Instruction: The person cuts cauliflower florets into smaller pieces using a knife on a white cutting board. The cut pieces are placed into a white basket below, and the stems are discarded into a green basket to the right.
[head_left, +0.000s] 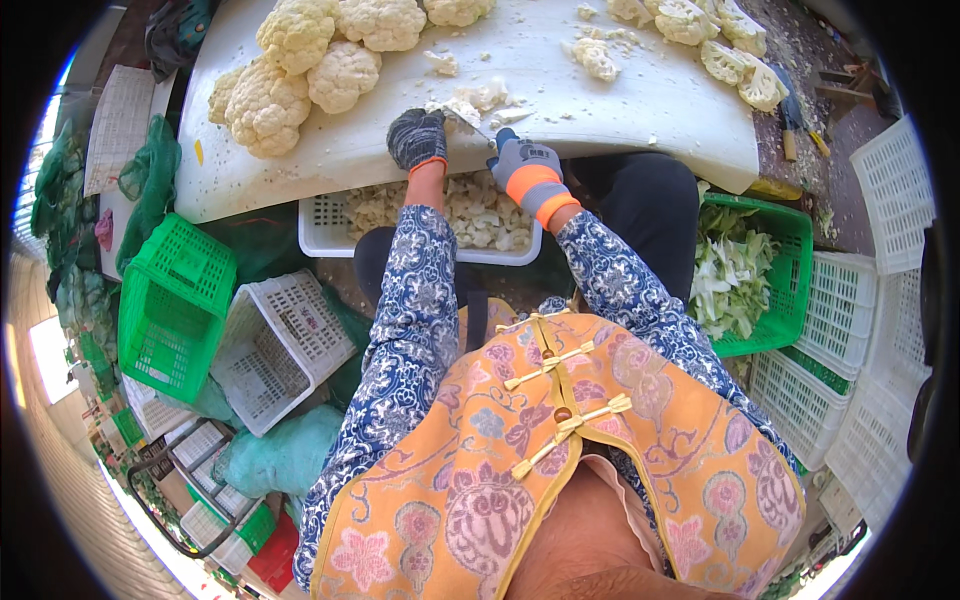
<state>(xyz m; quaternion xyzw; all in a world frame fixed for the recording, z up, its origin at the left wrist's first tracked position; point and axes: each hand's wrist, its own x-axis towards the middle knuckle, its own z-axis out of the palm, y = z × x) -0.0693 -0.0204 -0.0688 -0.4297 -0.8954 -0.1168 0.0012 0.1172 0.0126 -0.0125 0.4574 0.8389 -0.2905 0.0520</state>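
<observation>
My right hand (529, 161), in a grey and orange work glove, grips a knife over the front edge of the white work surface (637, 105). The knife's blade (466, 122) points left, close to my left hand (417, 140). That hand wears a dark knitted glove, and its fingers are curled; whether a piece sits inside them is hidden. Just beyond the blade lie cut cauliflower pieces (484, 96). Whole cauliflower heads (266, 109) are heaped at the left. Below the edge, between my knees, a white plastic basket (307, 238) holds many small florets (495, 221).
On the right, a green crate (793, 225) contains cauliflower leaves (731, 277), with white crates (832, 307) beside it. Cut cauliflower chunks (739, 67) lie at the far right. A green basket (176, 277) and a white basket (281, 345) stand tilted at my left.
</observation>
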